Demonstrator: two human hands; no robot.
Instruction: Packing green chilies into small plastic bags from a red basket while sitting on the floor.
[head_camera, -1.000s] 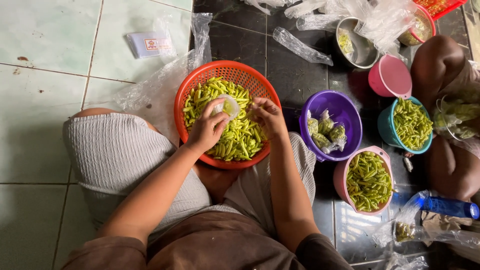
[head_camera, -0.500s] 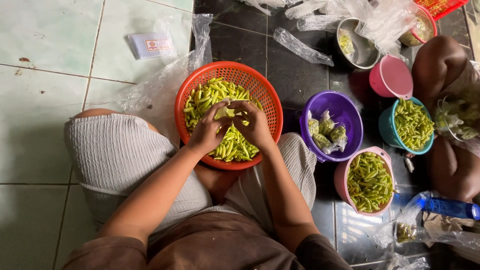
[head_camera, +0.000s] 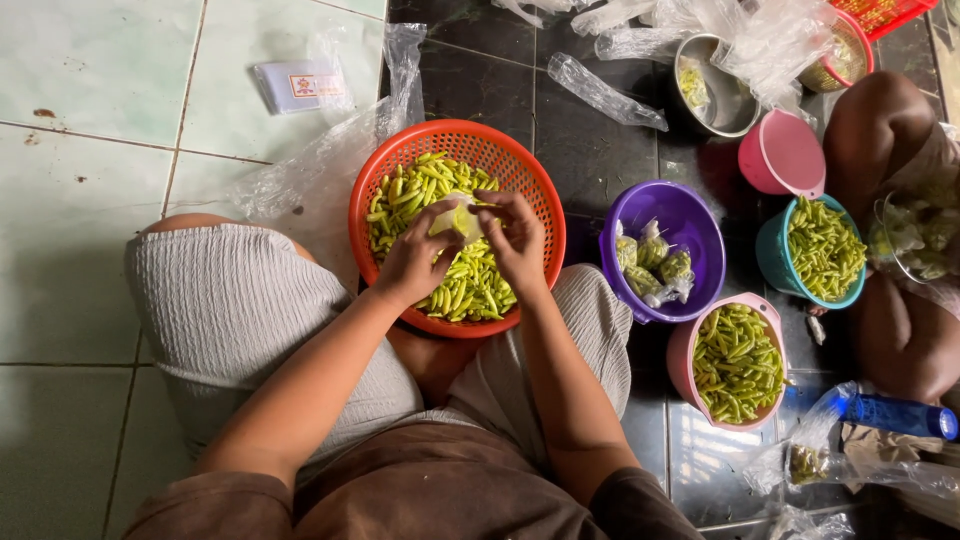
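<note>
Left hand (head_camera: 412, 262): fingers pinched on small clear plastic bag (head_camera: 455, 217).
Right hand (head_camera: 515, 238): fingers gripping the bag's other side.
Bag position: between both hands, above round orange plastic basket (head_camera: 520, 175) of green chillies (head_camera: 472, 285).

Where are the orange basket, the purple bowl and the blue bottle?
orange basket (head_camera: 520, 172): head view, on its upper right rim.
purple bowl (head_camera: 690, 205): head view, on its bare inner wall.
blue bottle (head_camera: 900, 415): head view, on its body.
</note>
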